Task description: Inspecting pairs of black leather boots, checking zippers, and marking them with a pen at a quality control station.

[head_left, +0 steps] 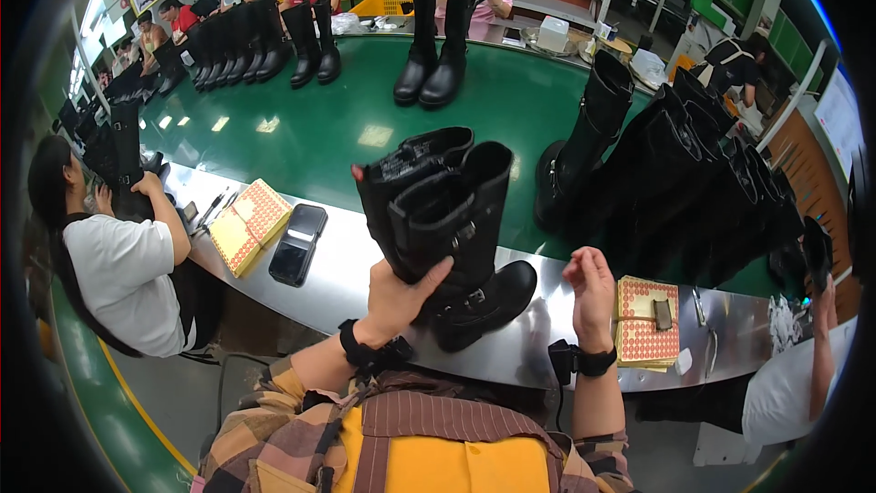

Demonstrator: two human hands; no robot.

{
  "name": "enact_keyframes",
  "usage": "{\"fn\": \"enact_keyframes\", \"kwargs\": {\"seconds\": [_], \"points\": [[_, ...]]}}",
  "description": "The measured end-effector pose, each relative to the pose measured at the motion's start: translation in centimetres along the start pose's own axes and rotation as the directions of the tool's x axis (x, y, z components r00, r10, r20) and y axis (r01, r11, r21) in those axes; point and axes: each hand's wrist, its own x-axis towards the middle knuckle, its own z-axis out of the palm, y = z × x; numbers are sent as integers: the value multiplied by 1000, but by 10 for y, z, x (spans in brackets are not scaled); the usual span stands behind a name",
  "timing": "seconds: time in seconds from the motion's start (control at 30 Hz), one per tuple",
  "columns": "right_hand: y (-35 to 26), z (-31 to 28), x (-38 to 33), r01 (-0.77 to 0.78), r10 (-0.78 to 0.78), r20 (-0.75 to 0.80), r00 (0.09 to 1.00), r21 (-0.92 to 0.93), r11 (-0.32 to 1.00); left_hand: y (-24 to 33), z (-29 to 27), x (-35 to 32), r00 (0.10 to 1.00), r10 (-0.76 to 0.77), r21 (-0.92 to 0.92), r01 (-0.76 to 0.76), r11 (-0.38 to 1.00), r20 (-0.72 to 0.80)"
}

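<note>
So there's a pair of tall black boots [447, 219] standing upright on the shiny metal surface [347, 274], right at the edge of the green conveyor belt [301, 128]. The left hand [401, 297] is clamped around the back of the boots' shafts, thumb up against the leather. The right hand [591, 288] hangs just beside them, fingers loose and apart, holding nothing. Left of the boots lie a black phone [297, 244] and a patterned notebook [248, 224]; another patterned pad [646, 321] sits to the right. More black boots [693, 183] crowd the belt.
</note>
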Motion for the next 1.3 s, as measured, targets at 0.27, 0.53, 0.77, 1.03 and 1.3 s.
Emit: {"fn": "enact_keyframes", "kwargs": {"seconds": [0.27,0.53,0.77,1.03,1.3], "points": [[10,-41,20,-4,37,-209,977,157,988,-5,60,191,891,368,52,-368,928,-267],[27,-41,16,-240,247,-100,964,78,968,-80,181,415,898,264,382,-120,916,-352],[31,-34,16,-349,348,-30,937,-46,936,-160,197,470,921,80,564,163,810,-381],[36,-43,22,-300,297,-67,952,-30,954,-140,168,425,957,-14,360,123,925,-290],[40,-43,25,-258,253,-70,965,-59,964,-22,166,144,688,710,178,-725,665,151]]}}
